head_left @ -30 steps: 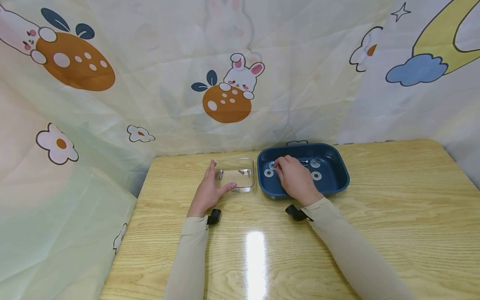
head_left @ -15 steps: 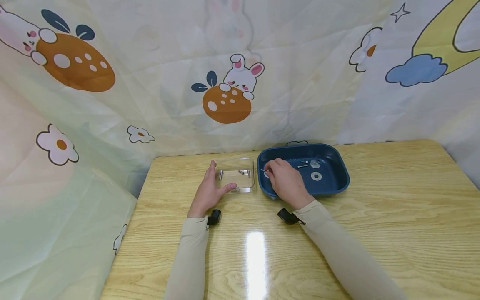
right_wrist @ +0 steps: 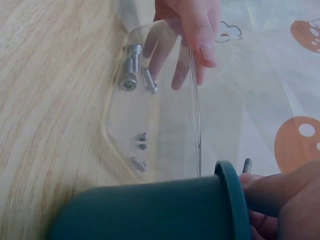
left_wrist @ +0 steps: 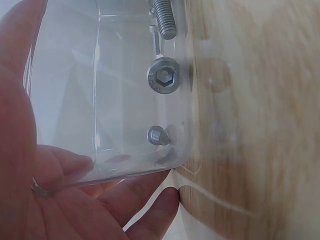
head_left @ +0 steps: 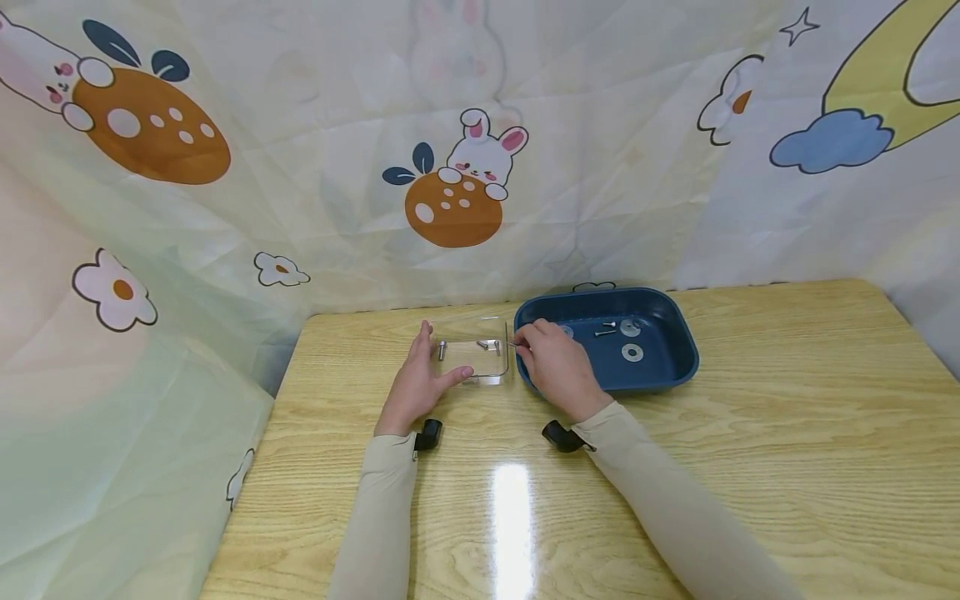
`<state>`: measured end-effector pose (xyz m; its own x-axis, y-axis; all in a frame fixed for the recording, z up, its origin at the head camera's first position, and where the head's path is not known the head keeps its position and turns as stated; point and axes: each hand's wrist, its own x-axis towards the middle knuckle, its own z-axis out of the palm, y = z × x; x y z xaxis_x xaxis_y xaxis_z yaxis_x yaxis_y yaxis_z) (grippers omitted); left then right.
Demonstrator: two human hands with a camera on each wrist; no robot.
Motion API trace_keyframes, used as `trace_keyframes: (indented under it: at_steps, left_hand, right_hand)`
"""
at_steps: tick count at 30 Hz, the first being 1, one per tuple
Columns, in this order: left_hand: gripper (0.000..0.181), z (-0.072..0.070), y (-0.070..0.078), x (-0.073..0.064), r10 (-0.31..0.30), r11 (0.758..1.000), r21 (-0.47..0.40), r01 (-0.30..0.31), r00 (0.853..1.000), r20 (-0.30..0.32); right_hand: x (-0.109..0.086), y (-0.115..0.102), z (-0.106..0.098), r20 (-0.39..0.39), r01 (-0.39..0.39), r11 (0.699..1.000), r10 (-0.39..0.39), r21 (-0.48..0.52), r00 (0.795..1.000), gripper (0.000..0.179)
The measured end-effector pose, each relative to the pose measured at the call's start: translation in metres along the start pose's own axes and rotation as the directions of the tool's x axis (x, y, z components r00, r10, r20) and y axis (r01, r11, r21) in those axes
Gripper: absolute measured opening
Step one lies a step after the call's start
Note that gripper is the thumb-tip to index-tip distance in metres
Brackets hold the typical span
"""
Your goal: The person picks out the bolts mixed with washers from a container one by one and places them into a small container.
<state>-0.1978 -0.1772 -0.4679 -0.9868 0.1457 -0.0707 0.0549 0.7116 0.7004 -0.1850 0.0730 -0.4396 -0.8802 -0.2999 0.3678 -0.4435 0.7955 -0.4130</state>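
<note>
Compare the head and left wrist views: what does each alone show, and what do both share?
Only the head view shows the right hand, pinching a screw at the edge of the blue tray, and the flat washers in that tray. Only the left wrist view shows the hexagonal socket in one bolt. Both show the left hand holding the clear plastic box, bolts inside it, and the wooden table.

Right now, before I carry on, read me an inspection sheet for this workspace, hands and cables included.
Surface: wooden table, with a bright glare patch on it.
Job's things: screws in clear box; washers and more screws in blue tray.
Clutter: nothing seen.
Hands: left hand holds the clear box's left end; right hand pinches a threaded screw at the blue tray's left rim; a black device at each wrist.
Cables: nothing seen.
Surroundings: printed cloth behind and left of the table.
</note>
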Motion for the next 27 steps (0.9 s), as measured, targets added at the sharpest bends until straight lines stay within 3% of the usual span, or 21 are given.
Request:
trace_keyframes:
  at_steps: [27]
  left_hand:
    - [0.116, 0.001, -0.003, 0.000, 0.008, 1.000, 0.010, -0.008, 1.000, -0.004]
  right_hand:
    - [0.010, -0.021, 0.017, 0.066, 0.039, 0.999, -0.038, -0.012, 0.997, 0.008]
